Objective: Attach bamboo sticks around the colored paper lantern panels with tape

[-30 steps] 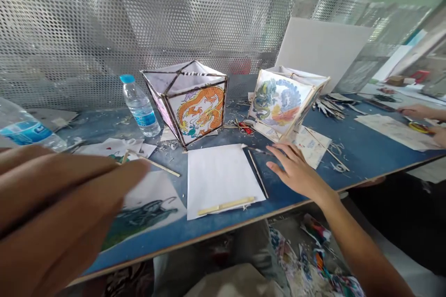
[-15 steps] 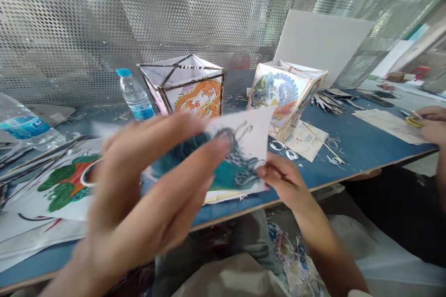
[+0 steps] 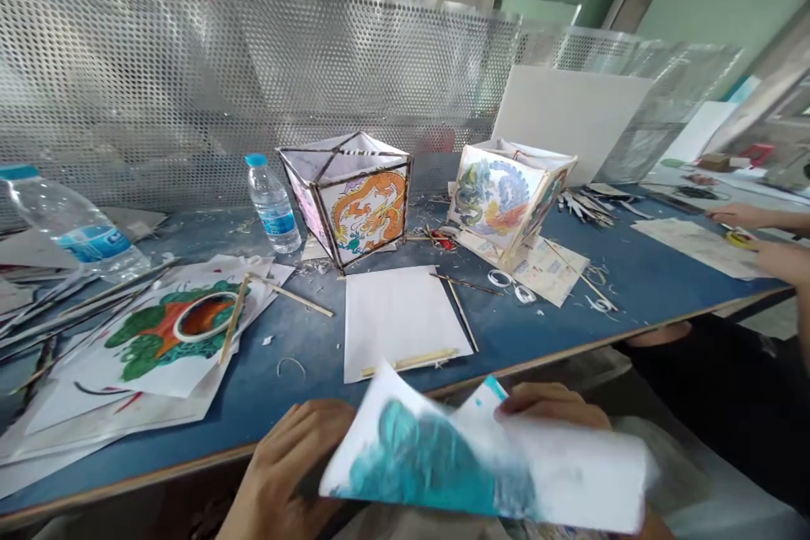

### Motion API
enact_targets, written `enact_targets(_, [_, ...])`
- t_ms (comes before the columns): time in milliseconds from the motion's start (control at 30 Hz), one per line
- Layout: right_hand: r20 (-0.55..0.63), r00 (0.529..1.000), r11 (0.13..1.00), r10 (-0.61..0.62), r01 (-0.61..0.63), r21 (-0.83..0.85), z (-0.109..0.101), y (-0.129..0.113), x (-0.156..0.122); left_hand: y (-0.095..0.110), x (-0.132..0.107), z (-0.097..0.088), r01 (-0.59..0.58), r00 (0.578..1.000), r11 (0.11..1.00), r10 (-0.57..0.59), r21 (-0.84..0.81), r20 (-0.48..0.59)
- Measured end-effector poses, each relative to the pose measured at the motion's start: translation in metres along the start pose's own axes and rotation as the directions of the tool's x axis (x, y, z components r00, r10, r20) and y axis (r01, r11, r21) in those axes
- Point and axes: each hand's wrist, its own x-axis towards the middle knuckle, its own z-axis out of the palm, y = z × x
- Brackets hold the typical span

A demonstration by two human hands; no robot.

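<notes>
A sheet of paper painted in turquoise (image 3: 423, 460) hangs curled and bent just off the table's front edge, partly blurred. My left hand (image 3: 297, 460) is closed at the sheet's left edge; the paper covers some of its fingers. At the upper right of the sheet, my right hand (image 3: 557, 405) grips it with fingers bent over the paper. On the table beyond lies a blank white sheet (image 3: 402, 312), with a thin bamboo strip (image 3: 411, 361) along its near edge. Behind that sheet stands a dark-framed lantern (image 3: 364, 219) with an orange dragon panel.
A second lantern (image 3: 497, 194) stands to the right. Two water bottles (image 3: 273, 207) are at the left, one leaning. A tape roll (image 3: 206, 316) rests on painted papers (image 3: 158, 371). Another person's hand (image 3: 781, 260) holds yellow-handled scissors (image 3: 737, 238) at the far right.
The painted sheet has come down and toward me, off the table edge. My left hand has dropped from in front of it to its left edge. My view has tilted up slightly.
</notes>
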Motion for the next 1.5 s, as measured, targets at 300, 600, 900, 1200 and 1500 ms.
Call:
enact_targets(300, [0.049, 0.995, 0.995, -0.085, 0.088, -0.049, 0.029, 0.001, 0.002, -0.019, -0.001, 0.015, -0.318, 0.944, 0.948, 0.317, 0.004, 0.096])
enact_targets(600, [0.052, 0.995, 0.986, -0.088, 0.095, -0.141, 0.031, 0.024, 0.006, -0.029, 0.02, 0.026, -0.358, 0.931, 0.839, 0.288, 0.409, 0.224])
enact_targets(900, [0.402, 0.912, 0.877, -0.077, 0.253, -0.408, 0.027, 0.027, 0.043, -0.037, 0.044, 0.023, -0.503, 0.849, 0.755, 0.342, 0.42, 0.403])
enact_targets(1200, [0.47, 0.881, 0.895, -0.047, 0.247, -0.372, 0.025, 0.031, 0.048, -0.043, 0.037, 0.026, -0.503, 0.835, 0.767, 0.312, 0.398, 0.454])
enact_targets(1500, [0.647, 0.759, 0.933, 0.072, 0.177, -0.312, 0.007, 0.022, 0.066, -0.039, 0.053, 0.025, -0.525, 0.803, 0.771, 0.309, 0.361, 0.509])
